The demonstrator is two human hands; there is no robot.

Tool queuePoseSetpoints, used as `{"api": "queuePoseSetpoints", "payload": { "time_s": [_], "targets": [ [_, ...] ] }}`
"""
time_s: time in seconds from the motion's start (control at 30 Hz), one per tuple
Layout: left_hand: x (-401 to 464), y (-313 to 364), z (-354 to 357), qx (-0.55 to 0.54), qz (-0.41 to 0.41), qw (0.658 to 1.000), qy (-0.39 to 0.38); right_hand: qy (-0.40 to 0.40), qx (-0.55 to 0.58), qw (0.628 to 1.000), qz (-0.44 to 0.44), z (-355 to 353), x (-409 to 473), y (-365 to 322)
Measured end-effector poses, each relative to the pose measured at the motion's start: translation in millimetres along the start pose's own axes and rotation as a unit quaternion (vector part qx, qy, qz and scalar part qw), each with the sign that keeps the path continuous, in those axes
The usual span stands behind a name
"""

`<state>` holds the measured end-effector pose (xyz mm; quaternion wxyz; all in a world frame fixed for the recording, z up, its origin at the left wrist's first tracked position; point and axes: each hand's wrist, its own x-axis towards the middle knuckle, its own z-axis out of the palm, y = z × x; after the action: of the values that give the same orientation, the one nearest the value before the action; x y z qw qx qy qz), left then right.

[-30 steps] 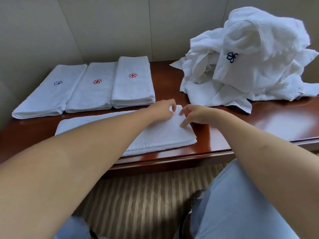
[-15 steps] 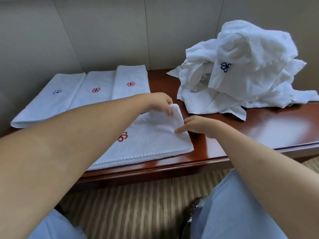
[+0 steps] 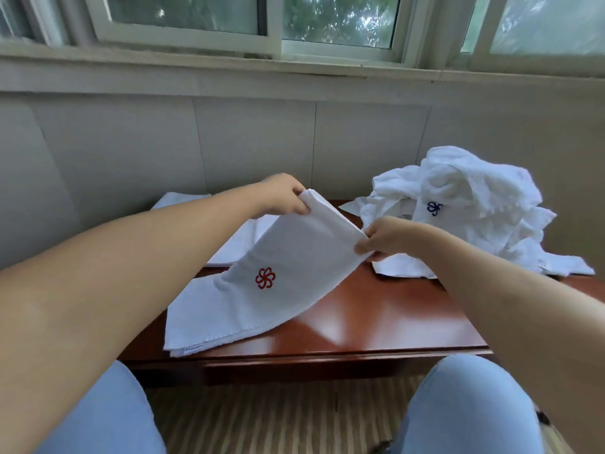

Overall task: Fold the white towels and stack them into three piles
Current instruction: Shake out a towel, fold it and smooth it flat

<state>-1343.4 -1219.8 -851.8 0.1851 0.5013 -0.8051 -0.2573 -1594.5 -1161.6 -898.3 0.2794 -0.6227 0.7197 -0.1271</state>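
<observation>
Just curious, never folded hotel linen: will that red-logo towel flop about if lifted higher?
Probably floppy: the towel sags from where the left hand and right hand pinch it. Likely light, since fingertips hold it. Its low end drapes on the table.

No readable words; a red pinwheel emblem point(image 3: 265, 278) marks the lifted towel point(image 3: 294, 257).
</observation>
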Motion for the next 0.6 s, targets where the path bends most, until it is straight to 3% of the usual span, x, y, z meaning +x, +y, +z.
{"api": "queuePoseSetpoints", "payload": {
  "time_s": [0.2,0.33,0.5,0.6],
  "targets": [
    [-35.2,-11.7,-70.4,-0.120,-0.025,0.991,0.051,0.147,-0.010,0.987,-0.068,-24.1,-15.5,-76.6],
    [-53.8,-24.1,-110.3,-0.135,-0.031,0.981,0.139,0.221,0.019,0.970,-0.103,-32.5,-27.2,-127.0],
    [-76.4,-37.3,-147.5,-0.178,-0.081,0.952,0.234,0.171,0.272,0.935,-0.147,-26.0,-34.1,-183.9],
    [-88.7,-41.7,-161.1,-0.243,-0.093,0.932,0.252,0.125,0.359,0.909,-0.173,-19.5,-39.8,-210.6]
  ]
}}
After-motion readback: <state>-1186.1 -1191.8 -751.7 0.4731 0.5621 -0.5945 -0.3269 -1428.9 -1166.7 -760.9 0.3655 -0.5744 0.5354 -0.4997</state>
